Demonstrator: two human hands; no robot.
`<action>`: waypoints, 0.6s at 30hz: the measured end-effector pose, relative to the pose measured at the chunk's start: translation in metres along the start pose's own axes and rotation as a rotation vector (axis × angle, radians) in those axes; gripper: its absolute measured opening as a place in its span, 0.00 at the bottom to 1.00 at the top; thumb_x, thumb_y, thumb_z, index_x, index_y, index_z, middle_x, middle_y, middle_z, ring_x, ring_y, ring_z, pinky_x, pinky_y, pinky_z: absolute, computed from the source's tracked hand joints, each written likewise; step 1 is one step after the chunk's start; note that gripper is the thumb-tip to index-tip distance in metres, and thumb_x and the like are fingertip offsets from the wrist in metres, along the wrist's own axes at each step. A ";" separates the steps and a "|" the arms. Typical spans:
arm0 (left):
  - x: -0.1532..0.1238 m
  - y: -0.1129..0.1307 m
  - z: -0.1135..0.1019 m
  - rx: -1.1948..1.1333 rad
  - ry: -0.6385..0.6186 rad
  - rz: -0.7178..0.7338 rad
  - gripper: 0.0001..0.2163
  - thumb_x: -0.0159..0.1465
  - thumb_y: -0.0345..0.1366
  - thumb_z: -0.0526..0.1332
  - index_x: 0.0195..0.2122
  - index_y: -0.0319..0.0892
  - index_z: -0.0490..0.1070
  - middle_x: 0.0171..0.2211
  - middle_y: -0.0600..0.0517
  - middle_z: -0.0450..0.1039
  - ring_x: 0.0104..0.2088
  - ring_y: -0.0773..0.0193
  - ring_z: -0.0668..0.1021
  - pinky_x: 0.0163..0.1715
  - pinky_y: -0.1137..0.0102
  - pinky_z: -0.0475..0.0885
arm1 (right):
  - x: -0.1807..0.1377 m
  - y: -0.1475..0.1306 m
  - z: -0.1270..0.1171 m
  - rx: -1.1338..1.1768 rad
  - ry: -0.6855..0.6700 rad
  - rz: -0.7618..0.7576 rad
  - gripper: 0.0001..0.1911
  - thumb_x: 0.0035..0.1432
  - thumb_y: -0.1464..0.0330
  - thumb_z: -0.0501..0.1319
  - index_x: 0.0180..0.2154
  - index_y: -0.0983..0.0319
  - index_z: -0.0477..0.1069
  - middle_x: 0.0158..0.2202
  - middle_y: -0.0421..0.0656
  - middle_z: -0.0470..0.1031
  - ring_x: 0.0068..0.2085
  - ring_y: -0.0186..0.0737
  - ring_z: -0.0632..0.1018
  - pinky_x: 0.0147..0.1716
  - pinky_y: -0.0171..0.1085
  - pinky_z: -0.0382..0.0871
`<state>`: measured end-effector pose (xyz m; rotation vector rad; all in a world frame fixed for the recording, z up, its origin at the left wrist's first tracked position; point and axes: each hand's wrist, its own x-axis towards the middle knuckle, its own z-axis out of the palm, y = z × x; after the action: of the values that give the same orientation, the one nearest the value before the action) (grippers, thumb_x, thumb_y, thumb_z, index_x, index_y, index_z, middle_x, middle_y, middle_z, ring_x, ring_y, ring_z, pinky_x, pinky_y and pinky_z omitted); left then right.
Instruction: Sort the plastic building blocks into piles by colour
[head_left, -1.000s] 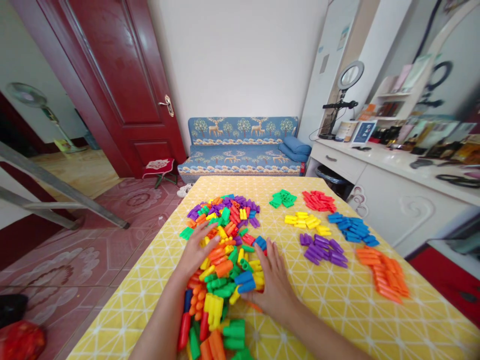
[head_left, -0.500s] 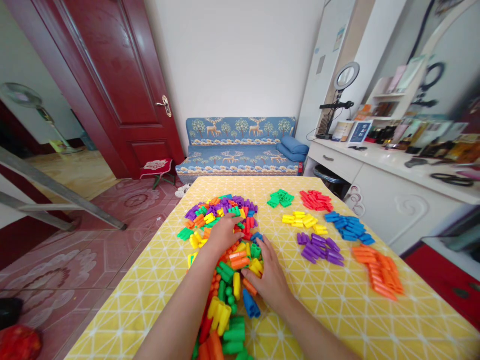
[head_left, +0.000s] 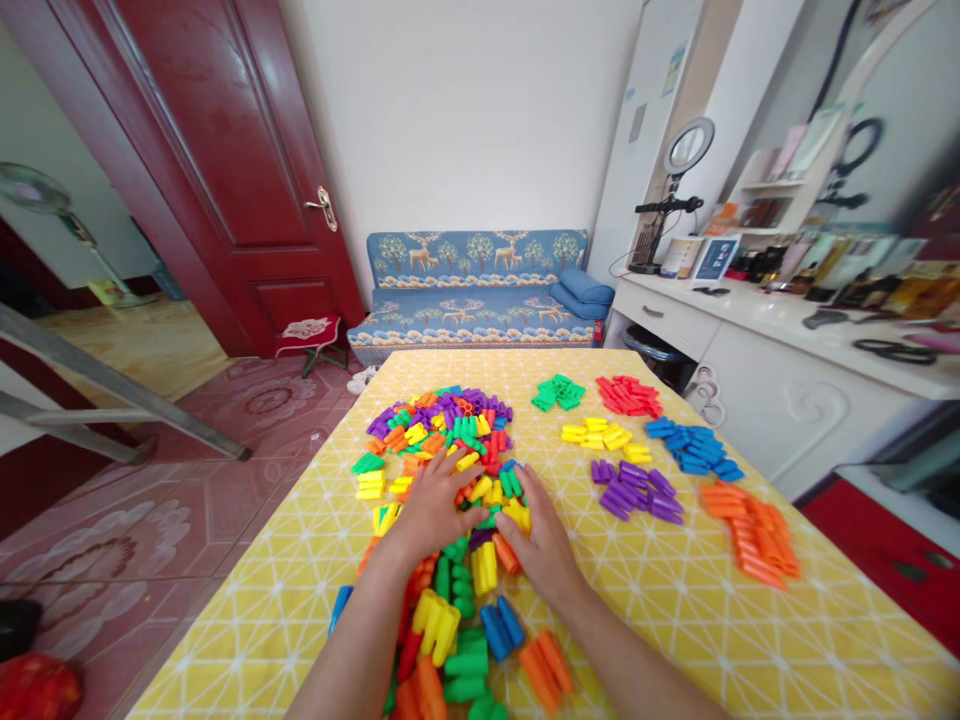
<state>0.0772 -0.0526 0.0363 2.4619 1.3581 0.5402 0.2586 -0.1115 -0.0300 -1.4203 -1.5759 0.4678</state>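
A big heap of mixed coloured plastic blocks (head_left: 450, 440) lies on the yellow-clothed table (head_left: 675, 600). My left hand (head_left: 431, 505) rests flat on the heap, fingers spread. My right hand (head_left: 544, 545) lies on the heap's right edge, fingers stretched over yellow and green blocks. Neither hand holds a block. To the right lie sorted piles: green blocks (head_left: 559, 392), red blocks (head_left: 628, 395), yellow blocks (head_left: 600, 435), blue blocks (head_left: 694, 450), purple blocks (head_left: 634, 490) and orange blocks (head_left: 750, 535).
Beyond the table stands a blue patterned sofa (head_left: 472, 290). A dark red door (head_left: 225, 170) is at the left, a white dresser (head_left: 787, 380) with a ring light (head_left: 686, 150) at the right. A metal ladder (head_left: 112, 400) leans at far left.
Both hands have shifted over the heap, scattering blocks toward me; the left hand reached forward and then drew back onto the middle of the heap. The sorted piles are unchanged.
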 end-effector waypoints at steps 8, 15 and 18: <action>0.028 -0.008 0.007 -0.025 0.141 -0.062 0.17 0.59 0.41 0.64 0.50 0.50 0.75 0.49 0.45 0.73 0.53 0.48 0.72 0.52 0.57 0.68 | 0.002 0.000 -0.003 0.052 0.013 0.001 0.31 0.58 0.57 0.58 0.61 0.59 0.59 0.62 0.48 0.62 0.61 0.51 0.64 0.60 0.53 0.58; 0.034 -0.011 0.013 -0.024 0.461 -0.071 0.20 0.64 0.30 0.56 0.57 0.48 0.68 0.53 0.45 0.65 0.52 0.54 0.72 0.52 0.59 0.69 | 0.003 -0.004 -0.007 0.136 0.048 0.059 0.29 0.55 0.63 0.60 0.58 0.60 0.63 0.59 0.48 0.66 0.59 0.48 0.67 0.59 0.50 0.61; 0.030 -0.008 0.010 0.017 0.543 0.045 0.24 0.62 0.36 0.61 0.60 0.49 0.64 0.65 0.45 0.51 0.65 0.47 0.56 0.61 0.51 0.58 | 0.004 -0.005 -0.008 0.168 0.070 0.058 0.28 0.54 0.65 0.60 0.57 0.60 0.64 0.58 0.48 0.67 0.58 0.47 0.68 0.59 0.48 0.62</action>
<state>0.0909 -0.0233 0.0296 2.4615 1.4872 1.2821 0.2625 -0.1112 -0.0204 -1.3416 -1.4092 0.5659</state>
